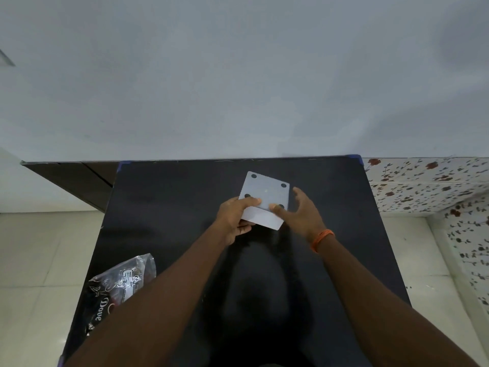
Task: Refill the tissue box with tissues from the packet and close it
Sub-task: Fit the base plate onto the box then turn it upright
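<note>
A white square tissue box (266, 193) stands upside down on the black table (169, 207), its flat base with round dark feet at the corners facing up. My left hand (234, 221) grips the box's near left corner, thumb on the base. My right hand (300, 214) holds the near right corner with the thumb pressing on the base and the fingers spread along the right side. The clear plastic tissue packet (119, 284) with dark print lies crumpled at the table's near left edge. No tissues show.
The table stands against a pale wall. A dark cabinet (79, 181) is at the left. Light floor tiles lie on both sides, and flower-patterned tiles (428, 184) run along the right. An orange band is on my right wrist.
</note>
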